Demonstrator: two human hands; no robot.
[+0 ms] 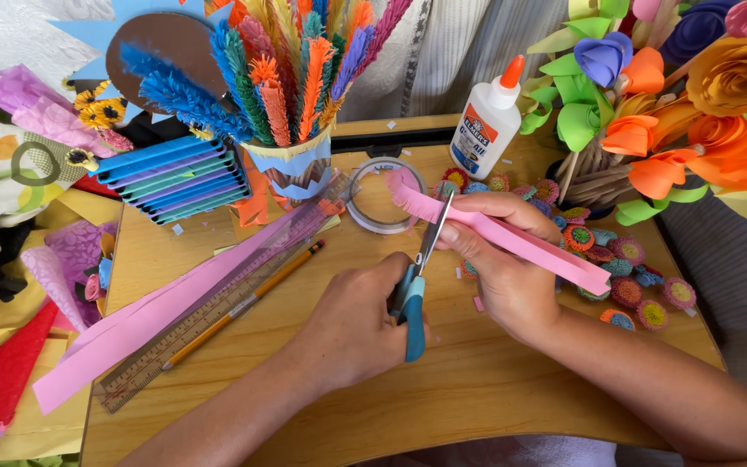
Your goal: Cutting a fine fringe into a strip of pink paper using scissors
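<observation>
My left hand [352,333] grips blue-handled scissors [414,298]. Their blades point up and away and close on a folded pink paper strip [512,235]. My right hand [499,259] pinches that strip over the wooden table [304,389]. The strip's far end, left of the blades, is cut into a fine fringe [401,190]. Its uncut end sticks out to the right past my wrist.
Long pink paper strips [149,324], a clear ruler [218,303] and a pencil [248,303] lie at left. Behind stand a cup of fringed paper stems [291,164], a tape roll [382,197], a glue bottle [486,125], paper flowers [693,95] and small fringed rosettes [624,272].
</observation>
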